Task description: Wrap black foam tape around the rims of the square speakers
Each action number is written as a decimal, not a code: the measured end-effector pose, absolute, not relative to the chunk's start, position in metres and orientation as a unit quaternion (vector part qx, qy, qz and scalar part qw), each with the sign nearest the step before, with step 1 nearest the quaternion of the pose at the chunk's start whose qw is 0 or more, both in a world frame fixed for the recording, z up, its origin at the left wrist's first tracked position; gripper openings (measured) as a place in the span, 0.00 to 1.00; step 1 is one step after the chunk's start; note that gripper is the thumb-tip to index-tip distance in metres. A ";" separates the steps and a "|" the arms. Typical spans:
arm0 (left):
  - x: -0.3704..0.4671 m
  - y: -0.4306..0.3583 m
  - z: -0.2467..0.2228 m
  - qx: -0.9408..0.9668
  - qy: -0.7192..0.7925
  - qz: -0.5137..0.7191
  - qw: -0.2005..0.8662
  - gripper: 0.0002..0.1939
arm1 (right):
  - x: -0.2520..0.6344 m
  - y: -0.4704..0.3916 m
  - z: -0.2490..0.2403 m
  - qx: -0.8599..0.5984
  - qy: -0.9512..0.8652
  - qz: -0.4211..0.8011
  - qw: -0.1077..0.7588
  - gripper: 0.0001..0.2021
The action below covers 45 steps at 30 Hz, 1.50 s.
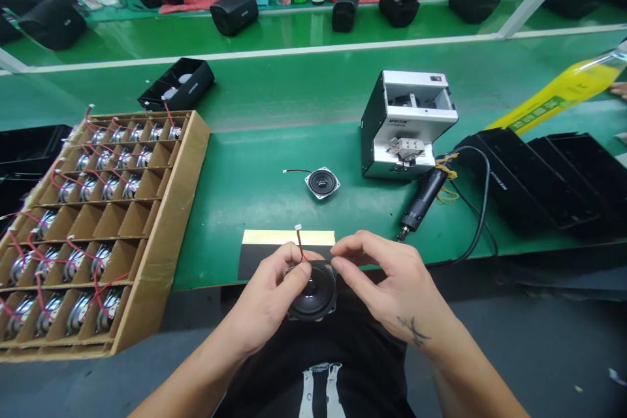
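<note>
My left hand (274,290) grips a small square-framed speaker (313,294) at the table's front edge, its dark cone facing up. A short red and black lead (300,241) with a white plug rises from it between my hands. My right hand (379,274) is at the speaker's upper right edge, thumb and forefinger pinched on a thin black strip (322,263) that runs along that edge. Partly behind my hands lies a flat black sheet (252,261) with a pale yellow band (289,236). A second speaker (322,183) rests face up farther back on the green table.
At left, a cardboard divider box (166,235) holds several speakers with red leads. A silver and black screw feeder (409,124) stands right of centre, beside a corded electric screwdriver (424,199). Black housings (529,183) and a yellow bag (553,95) are farther right; another housing (179,83) sits back left.
</note>
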State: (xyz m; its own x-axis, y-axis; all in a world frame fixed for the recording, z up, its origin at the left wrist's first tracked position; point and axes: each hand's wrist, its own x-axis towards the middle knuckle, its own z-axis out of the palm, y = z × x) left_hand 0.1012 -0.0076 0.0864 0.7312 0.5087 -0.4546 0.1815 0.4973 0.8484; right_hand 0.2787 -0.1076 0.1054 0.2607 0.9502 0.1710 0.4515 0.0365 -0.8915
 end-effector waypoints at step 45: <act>0.096 0.005 0.090 0.544 0.301 0.080 0.779 0.11 | 0.280 -0.103 0.088 -0.610 -0.554 0.330 0.460 0.02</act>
